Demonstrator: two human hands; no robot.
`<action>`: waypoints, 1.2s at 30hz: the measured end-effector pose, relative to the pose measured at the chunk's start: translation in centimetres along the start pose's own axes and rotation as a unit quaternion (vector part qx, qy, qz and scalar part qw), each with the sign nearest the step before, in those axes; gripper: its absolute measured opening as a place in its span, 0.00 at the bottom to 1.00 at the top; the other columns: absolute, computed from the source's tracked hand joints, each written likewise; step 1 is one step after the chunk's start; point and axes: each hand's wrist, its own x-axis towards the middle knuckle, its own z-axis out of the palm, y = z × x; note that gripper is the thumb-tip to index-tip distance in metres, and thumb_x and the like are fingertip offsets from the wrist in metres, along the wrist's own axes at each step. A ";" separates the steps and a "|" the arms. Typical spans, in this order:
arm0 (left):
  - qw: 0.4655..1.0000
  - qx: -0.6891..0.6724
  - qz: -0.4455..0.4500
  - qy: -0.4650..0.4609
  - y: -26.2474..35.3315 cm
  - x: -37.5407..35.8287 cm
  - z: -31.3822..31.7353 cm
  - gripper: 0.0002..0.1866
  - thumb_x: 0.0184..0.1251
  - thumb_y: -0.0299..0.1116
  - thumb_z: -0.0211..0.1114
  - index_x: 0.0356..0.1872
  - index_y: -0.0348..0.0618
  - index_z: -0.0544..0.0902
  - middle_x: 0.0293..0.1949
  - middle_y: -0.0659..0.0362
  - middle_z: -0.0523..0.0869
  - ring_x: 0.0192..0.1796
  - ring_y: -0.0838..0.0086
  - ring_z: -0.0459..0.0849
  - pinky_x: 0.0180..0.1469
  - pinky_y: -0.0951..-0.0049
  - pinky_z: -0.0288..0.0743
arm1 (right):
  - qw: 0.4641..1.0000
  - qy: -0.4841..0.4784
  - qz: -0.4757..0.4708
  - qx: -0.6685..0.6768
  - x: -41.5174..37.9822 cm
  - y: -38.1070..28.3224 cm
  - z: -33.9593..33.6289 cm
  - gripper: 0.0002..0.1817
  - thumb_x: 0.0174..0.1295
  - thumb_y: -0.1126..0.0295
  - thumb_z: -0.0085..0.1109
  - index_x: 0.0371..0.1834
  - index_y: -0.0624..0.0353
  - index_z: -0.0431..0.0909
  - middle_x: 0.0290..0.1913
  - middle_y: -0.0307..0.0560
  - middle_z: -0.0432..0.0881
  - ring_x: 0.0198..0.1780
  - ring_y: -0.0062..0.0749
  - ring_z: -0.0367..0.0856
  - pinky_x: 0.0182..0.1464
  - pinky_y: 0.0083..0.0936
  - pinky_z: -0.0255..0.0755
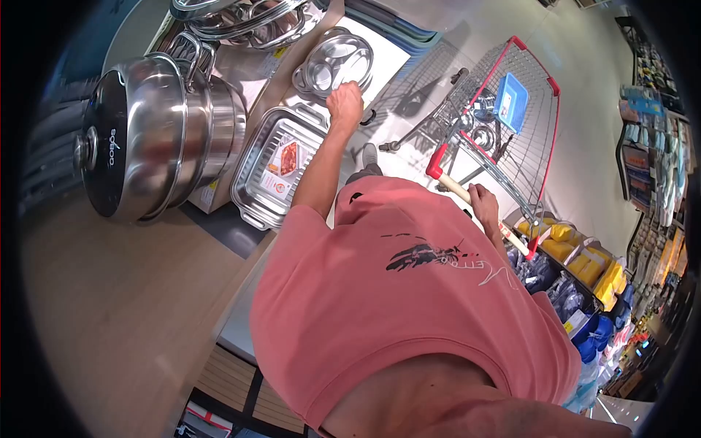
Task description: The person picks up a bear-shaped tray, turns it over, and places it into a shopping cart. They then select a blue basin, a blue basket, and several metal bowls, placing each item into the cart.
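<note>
My left hand is closed, its fingers curled at the near rim of a round, shiny steel dish with rounded hollows. Whether the fingers grip that rim is hidden. Below the forearm lies a rectangular steel roasting pan with a rack and a printed food label. My right hand is wrapped around the pale handle bar of a shopping cart. Inside the cart are a blue plastic tub and some round steel items.
A large steel steamer pot with a dark lid stands on the wooden display table at left. More steel cookware is behind it. Bins of yellow packages and blue goods stand at right, beside stocked shelves.
</note>
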 end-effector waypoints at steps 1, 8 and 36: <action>0.999 -0.004 -0.002 0.032 0.4 -0.3 -0.4 0.08 0.62 0.27 0.59 0.33 0.41 0.87 0.36 0.45 0.89 0.38 0.48 0.89 0.41 0.51 0.82 | 1.000 0.000 0.000 0.004 -0.2 0.0 -0.2 0.30 0.72 0.42 0.41 0.38 0.59 0.82 0.30 0.59 0.84 0.40 0.58 0.83 0.45 0.47 0.72; 0.992 -0.011 -0.015 0.127 -0.5 0.1 -3.0 0.07 0.61 0.25 0.59 0.31 0.42 0.85 0.34 0.48 0.89 0.35 0.48 0.89 0.36 0.52 0.82 | 1.000 0.001 -0.020 0.012 0.5 0.3 0.4 0.30 0.73 0.43 0.40 0.38 0.59 0.82 0.29 0.58 0.83 0.37 0.58 0.82 0.42 0.47 0.72; 0.909 -0.188 0.030 0.370 5.6 -13.6 -11.0 0.32 0.70 0.35 0.62 0.72 0.34 0.64 0.69 0.43 0.71 0.67 0.56 0.76 0.61 0.63 0.76 | 0.876 -0.101 -0.304 0.362 8.1 -25.2 -7.6 0.25 0.76 0.54 0.45 0.36 0.68 0.79 0.24 0.39 0.76 0.25 0.21 0.72 0.29 0.24 0.68</action>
